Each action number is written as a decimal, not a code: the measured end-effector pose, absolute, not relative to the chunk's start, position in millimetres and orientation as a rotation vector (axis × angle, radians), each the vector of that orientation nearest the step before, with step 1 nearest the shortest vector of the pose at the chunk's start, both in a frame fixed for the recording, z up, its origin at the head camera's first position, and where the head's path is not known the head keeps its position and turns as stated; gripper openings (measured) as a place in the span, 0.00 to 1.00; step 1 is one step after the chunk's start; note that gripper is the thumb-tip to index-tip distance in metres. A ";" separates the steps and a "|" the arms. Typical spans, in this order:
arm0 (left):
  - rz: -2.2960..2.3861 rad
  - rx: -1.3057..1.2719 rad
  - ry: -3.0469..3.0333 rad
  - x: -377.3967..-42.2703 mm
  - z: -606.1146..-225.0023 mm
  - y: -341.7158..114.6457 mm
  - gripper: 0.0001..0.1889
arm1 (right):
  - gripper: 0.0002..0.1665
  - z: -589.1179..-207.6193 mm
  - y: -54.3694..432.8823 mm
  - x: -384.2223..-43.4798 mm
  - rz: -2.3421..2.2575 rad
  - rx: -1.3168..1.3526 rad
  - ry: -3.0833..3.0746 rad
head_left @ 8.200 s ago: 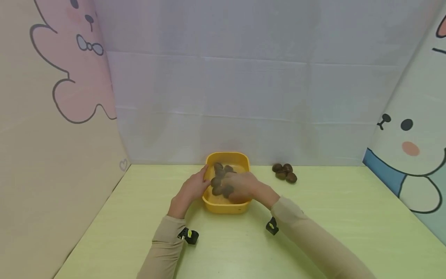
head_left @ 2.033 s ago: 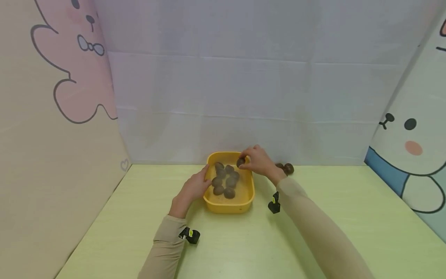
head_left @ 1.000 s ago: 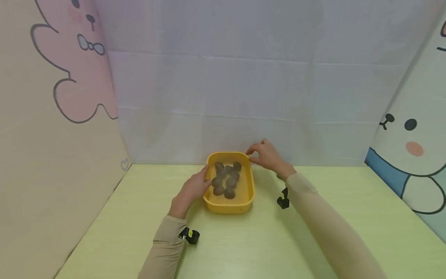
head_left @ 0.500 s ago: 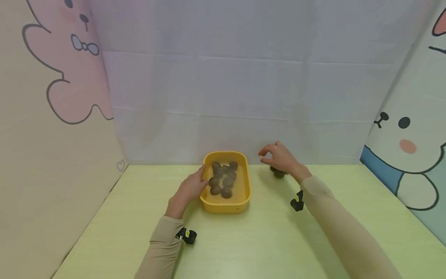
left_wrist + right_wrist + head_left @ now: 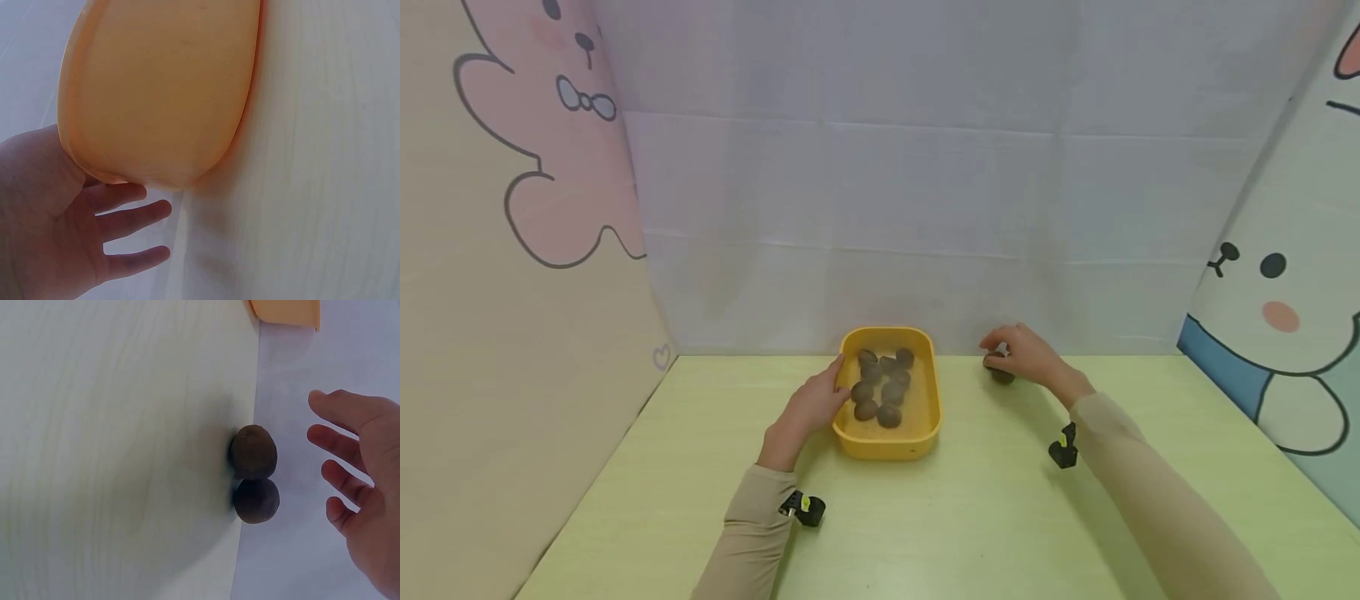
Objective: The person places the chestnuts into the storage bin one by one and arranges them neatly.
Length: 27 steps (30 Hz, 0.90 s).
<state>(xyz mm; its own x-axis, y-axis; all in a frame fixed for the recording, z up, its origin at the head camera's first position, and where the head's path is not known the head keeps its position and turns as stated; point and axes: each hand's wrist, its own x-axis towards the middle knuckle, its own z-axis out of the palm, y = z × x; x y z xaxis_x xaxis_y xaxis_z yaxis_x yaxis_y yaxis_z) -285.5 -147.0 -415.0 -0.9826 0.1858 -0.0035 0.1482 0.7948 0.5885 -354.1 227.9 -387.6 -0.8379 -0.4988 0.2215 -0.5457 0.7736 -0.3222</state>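
Yellow tub (image 5: 925,417): rounded rectangular plastic, centre of the head view, on the pale green surface (image 5: 970,525) close to the white backdrop (image 5: 880,208). Seen from below and beside in the left wrist view, filling the upper half of that frame (image 5: 162,87).

Tub contents: 7 or so brown rounded pieces (image 5: 880,387), chestnut-like, clustered toward the tub's left side; exact kind not readable.

Left hand (image 5: 805,412): against the tub's left wall, fingers straight and relaxed, thumb at the rim. Left wrist view shows the palm (image 5: 44,219) at lower left, fingers spread beside the tub's base, gripping nothing.

Right hand (image 5: 1026,354): right of the tub, at the back edge of the surface, over the loose pieces. Right wrist view shows the hand (image 5: 359,487) at the right edge of the frame, fingers spread and slightly bent, apart from the pieces, holding nothing.

Loose brown pieces (image 5: 253,472): 2 in the right wrist view, touching each other, lying where surface meets backdrop. In the head view only 1 dark piece (image 5: 1002,376) shows under the hand.

Side panels: pink cartoon figure (image 5: 550,142) at upper left; white and blue cartoon figure (image 5: 1277,333) at right.
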 end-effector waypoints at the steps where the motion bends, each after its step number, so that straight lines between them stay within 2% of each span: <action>1: 0.948 0.271 2.920 -285.7 -415.4 -146.8 0.35 | 0.17 -389.1 230.5 -353.7 0.580 0.849 -2.837; 17: 0.951 0.270 2.930 -282.7 -414.5 -147.8 0.35 | 0.21 -413.6 254.8 -346.7 0.693 0.839 -2.833; 27: 0.952 0.282 2.934 -284.1 -414.8 -146.7 0.35 | 0.22 -421.3 257.2 -346.9 0.568 0.809 -2.867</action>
